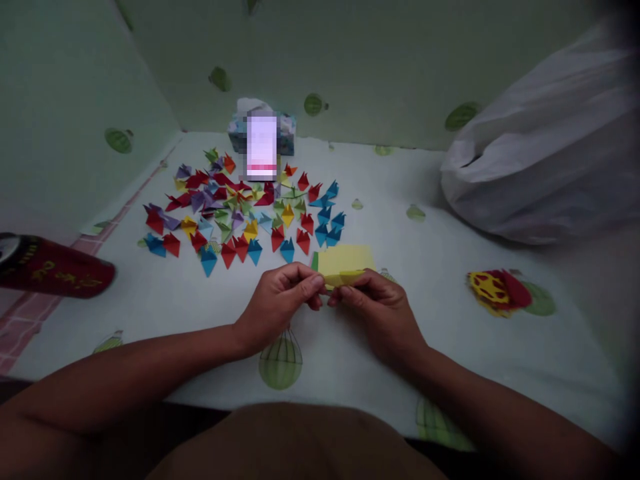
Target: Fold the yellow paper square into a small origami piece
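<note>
Pinching a narrow folded yellow paper [345,276] between them, the left hand [280,297] and right hand [383,303] meet above the desk [395,180], nearer its front edge than its back. Thumb and fingertips of each are closed on the piece. The likeliest fault, I judge, is a crooked crease: the fingers cover much of the paper and the light is dim, so its edges could slip out of line. It might also wrinkle or tear if the hands pulled against each other.

Just beyond the fingers lies a yellow paper sheet [350,257], a green paper [315,261] showing at its left; a dragging knuckle could skid both. I cannot tell whether the held piece touches them.

Origami cranes [287,215] crowd toward the back left corner, the closest near the left hand, where a careless sweep could crush or scatter them. At the back edge a phone [261,143] seems propped before a tissue box [289,143]; a bump could topple it onto the cranes. By the left edge is a red drink can [65,267], standing or lying I cannot tell; if it holds liquid, a forearm's knock could soak the paper.
</note>
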### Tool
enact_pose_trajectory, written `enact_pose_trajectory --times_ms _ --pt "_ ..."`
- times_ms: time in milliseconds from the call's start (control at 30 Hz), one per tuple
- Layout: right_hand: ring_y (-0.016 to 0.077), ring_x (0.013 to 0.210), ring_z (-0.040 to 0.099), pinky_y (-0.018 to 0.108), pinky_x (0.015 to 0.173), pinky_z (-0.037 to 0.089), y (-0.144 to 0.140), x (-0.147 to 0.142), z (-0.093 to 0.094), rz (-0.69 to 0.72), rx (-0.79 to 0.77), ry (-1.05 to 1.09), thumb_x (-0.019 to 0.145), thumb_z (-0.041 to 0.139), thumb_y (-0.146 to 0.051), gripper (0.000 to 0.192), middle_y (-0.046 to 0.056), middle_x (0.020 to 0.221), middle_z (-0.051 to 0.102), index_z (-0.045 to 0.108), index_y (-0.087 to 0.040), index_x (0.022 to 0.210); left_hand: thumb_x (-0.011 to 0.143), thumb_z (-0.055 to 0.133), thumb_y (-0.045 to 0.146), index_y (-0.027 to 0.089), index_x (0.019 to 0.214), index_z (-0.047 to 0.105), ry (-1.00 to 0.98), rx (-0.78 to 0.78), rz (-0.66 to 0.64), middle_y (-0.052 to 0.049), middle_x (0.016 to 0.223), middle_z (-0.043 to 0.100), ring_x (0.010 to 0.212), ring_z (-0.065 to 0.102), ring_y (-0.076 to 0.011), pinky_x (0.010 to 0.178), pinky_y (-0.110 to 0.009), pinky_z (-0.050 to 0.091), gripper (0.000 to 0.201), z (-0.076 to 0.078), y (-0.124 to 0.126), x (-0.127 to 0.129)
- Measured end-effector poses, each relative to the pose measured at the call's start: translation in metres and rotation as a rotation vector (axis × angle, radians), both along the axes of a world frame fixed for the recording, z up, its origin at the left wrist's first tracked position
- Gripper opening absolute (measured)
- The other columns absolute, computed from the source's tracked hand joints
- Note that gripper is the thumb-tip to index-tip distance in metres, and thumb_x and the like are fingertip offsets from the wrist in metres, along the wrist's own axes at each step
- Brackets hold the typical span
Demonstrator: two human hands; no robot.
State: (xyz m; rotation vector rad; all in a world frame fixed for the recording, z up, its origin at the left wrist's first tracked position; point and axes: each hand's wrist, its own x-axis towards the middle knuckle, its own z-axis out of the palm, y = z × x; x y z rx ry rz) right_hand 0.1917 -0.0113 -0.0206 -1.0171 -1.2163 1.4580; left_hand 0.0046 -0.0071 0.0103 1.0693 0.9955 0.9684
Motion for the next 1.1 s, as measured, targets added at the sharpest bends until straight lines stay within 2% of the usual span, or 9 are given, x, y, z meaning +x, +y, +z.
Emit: enact_pose_trajectory --times_ms 333,633,867,967,1100 --pt "0.0141 0.075 0.068 0.03 0.077 0.051 0.0005 0.0012 -0.0012 0.023 -0.024 0.027 0.086 0.073 -0.024 0.008 -0.001 0.077 0.074 0.069 -0.023 0.079 0.084 0.069 0.026 0.013 0.08 0.067 0.079 0.024 0.028 0.0 0.063 0.065 0.058 0.06 -0.0093 0.06 -0.021 0.05 0.014 0.0016 0.0013 0.0001" --pt "0.012 0.07 0.066 0.026 0.074 0.05 0.0008 -0.0003 0.0014 0.067 -0.036 0.063 0.088 0.071 -0.025 0.012 -0.001 0.073 0.073 0.069 -0.02 0.078 0.083 0.067 0.021 0.013 0.075 0.066 0.289 0.344 0.051 -0.001 0.071 0.063 0.062 0.059 -0.0093 0.058 -0.021 0.047 0.011 -0.0051 0.0038 -0.0031" --pt "0.0126 0.069 0.065 0.028 0.072 0.049 0.0002 0.0005 0.0019 0.063 -0.043 0.061 0.087 0.071 -0.026 0.013 -0.001 0.072 0.072 0.067 -0.02 0.076 0.085 0.067 0.026 0.013 0.086 0.067 0.117 0.141 -0.035 0.001 0.068 0.066 0.063 0.062 -0.0093 0.062 -0.021 0.05 0.013 -0.003 0.0059 -0.0032" --pt "0.0128 0.069 0.064 0.028 0.071 0.049 0.0007 0.0009 0.0019 0.076 -0.034 0.03 0.086 0.072 -0.027 0.014 0.0 0.072 0.072 0.067 -0.02 0.076 0.09 0.062 0.028 0.013 0.083 0.069 0.108 0.109 -0.071 0.0 0.068 0.067 0.062 0.062 -0.0086 0.063 -0.021 0.05 0.019 -0.0006 0.0054 -0.0038" --pt "0.0126 0.07 0.064 0.028 0.071 0.049 0.0015 0.0003 0.0016 0.076 -0.02 0.014 0.086 0.072 -0.027 0.012 0.0 0.073 0.072 0.067 -0.02 0.078 0.088 0.065 0.027 0.013 0.077 0.07 0.103 0.058 -0.064 0.0 0.069 0.068 0.06 0.061 -0.0077 0.061 -0.02 0.05 0.018 -0.0002 0.0053 -0.0036"
